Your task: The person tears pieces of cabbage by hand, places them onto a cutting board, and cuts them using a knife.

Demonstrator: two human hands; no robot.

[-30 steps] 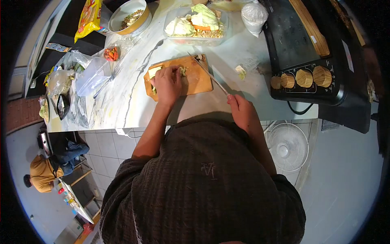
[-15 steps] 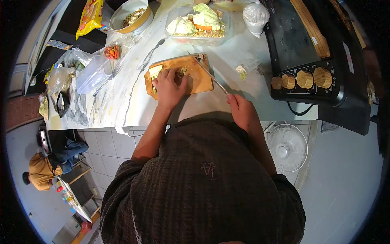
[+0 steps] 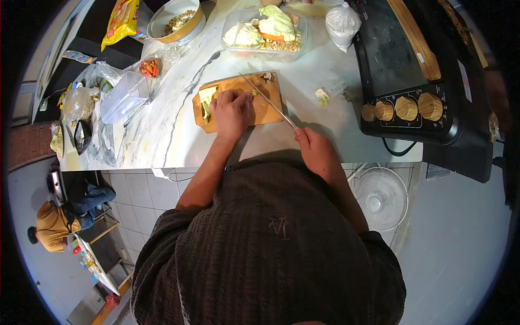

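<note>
Across the wooden cutting board (image 3: 265, 115), on the near side of the marble-patterned counter (image 3: 179, 135), your long knife (image 3: 268, 103) now lies farther left than it did half a second ago, its blade slanting from near right to far left, with its tip by the board's far edge. Your right hand (image 3: 318, 150) has moved left with it, fingers closed around the handle near the board's near right corner. Your left hand (image 3: 232, 114) has shifted slightly right, baring more of the pale cabbage piece (image 3: 207, 100) at the board's left side; I judge that this brings blade and fingers closer together, so the fingertips need care. That hand is half curled, fingertips down on the board, and whatever lies under them is hidden, so I cannot tell if it grips anything. Counting up: one knife, one board, one large cabbage piece showing left of your hand, and one dark scrap (image 3: 267, 77) at the far right corner; the small chopped bits are too covered to count. Beyond stand one clear plastic container (image 3: 262, 56) heaped with vegetables and, farther left, one bowl (image 3: 187, 27). To the right are one cabbage scrap (image 3: 322, 97), one bag of white contents (image 3: 342, 27) and one electric griddle (image 3: 379, 54) with four wooden knobs (image 3: 406, 108).
</note>
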